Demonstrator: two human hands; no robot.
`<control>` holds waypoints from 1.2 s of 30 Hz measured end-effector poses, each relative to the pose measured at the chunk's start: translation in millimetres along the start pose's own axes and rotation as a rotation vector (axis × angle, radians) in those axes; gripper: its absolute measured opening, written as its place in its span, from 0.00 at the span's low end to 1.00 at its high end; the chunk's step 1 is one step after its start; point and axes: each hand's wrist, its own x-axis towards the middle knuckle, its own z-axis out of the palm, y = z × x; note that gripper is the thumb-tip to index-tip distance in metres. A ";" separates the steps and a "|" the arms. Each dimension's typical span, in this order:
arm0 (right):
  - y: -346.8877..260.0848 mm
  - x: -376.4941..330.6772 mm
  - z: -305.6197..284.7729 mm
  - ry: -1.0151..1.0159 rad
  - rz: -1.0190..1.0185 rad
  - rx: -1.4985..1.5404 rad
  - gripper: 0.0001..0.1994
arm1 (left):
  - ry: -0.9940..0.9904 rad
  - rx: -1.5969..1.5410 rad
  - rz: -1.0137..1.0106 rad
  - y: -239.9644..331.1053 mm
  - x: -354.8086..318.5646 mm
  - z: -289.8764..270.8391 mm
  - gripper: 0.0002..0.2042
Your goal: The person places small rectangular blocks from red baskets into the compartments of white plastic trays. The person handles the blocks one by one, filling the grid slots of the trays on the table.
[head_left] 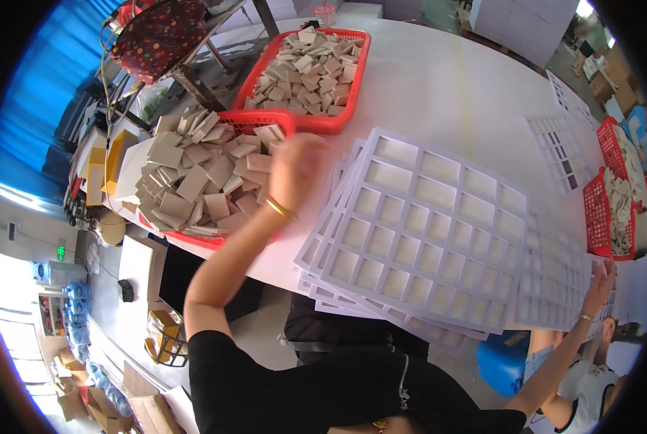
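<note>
My left hand (298, 173), smeared by motion, is over the table between a heap of beige tiles (207, 173) and a stack of white grid trays (424, 224). Whether its fingers hold anything cannot be made out. The tiles overfill a red plastic basket (265, 119) at the left. Rows of rectangular compartments cover the top tray, and those I can see look bare. Out at the right, my right hand (598, 286) reaches with fingers stretched beside more white grid trays (555, 278); I see nothing held in it.
A second red basket (359, 72) of tiles stands farther back. Red baskets with pale pieces (616, 206) line the right side, near a partly filled grid sheet (557, 152). A co-worker (587, 390) sits at lower right, close to my right arm. A blue stool (502, 362) is below the table.
</note>
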 end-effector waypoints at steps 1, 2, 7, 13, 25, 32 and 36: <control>-33.9 2.2 20.4 -0.033 0.010 0.008 0.23 | 0.017 0.202 0.093 -31.8 9.5 -22.0 0.12; -71.4 2.9 34.6 -0.053 0.021 0.004 0.22 | -0.068 0.357 -0.092 -75.4 8.2 -32.8 0.11; -200.9 -0.1 120.0 -0.182 -0.321 0.188 0.19 | -0.728 1.076 -0.179 -203.1 -7.6 -65.3 0.20; -322.0 -29.3 163.7 -0.416 -0.541 0.252 0.26 | -0.877 1.049 -0.132 -240.6 -5.5 -34.2 0.18; -360.5 -70.1 230.3 -0.741 -0.618 0.430 0.21 | -0.371 0.775 -0.321 -105.5 29.4 -129.4 0.21; -365.6 -83.2 246.5 -1.029 -0.090 0.937 0.25 | -0.282 -0.089 -0.014 15.4 39.8 -35.4 0.23; -374.7 -72.3 239.3 -1.083 0.027 1.169 0.29 | -0.502 -0.563 -0.050 79.1 31.3 31.9 0.22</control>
